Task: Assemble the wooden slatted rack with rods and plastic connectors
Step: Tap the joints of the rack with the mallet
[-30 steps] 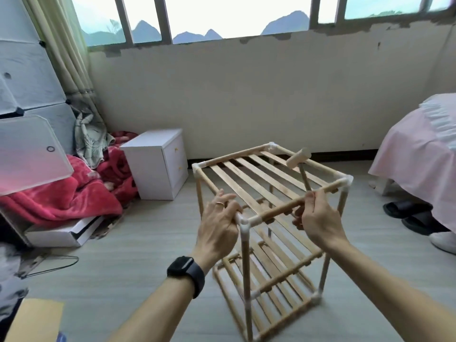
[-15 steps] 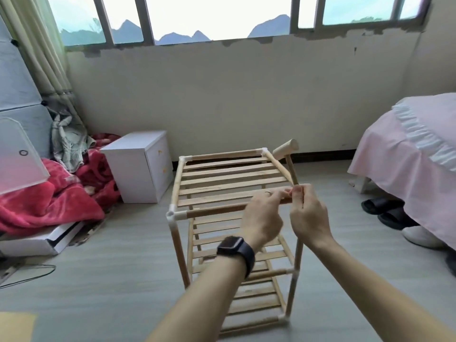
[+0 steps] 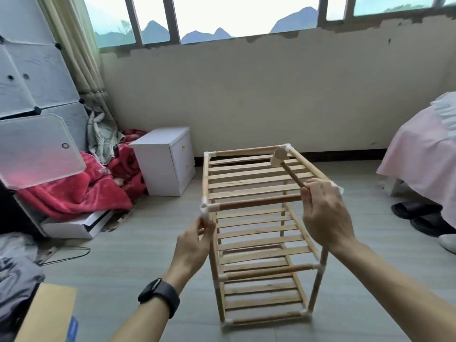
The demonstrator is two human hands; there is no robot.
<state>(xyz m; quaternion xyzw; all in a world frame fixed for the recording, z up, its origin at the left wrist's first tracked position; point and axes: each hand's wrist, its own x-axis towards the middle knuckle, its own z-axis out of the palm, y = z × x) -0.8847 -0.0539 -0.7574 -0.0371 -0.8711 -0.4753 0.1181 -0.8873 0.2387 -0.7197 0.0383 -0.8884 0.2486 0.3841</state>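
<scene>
Rack (image 3: 251,176): turned square-on, seemingly complete. Left hand (image 3: 195,240): moved to pinch front-left post (image 3: 214,257). Right hand (image 3: 325,218): gripping mallet (image 3: 278,156) against top rail (image 3: 259,203).

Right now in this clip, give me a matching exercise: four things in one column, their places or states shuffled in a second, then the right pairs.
1. left hand
2. right hand
3. white cabinet
4. black slippers

A. on the floor by the pink bed
B. holding the front-left post of the rack
C. on the floor left of the rack
D. gripping the handle of the wooden mallet

Pairs: 1-B, 2-D, 3-C, 4-A
</scene>
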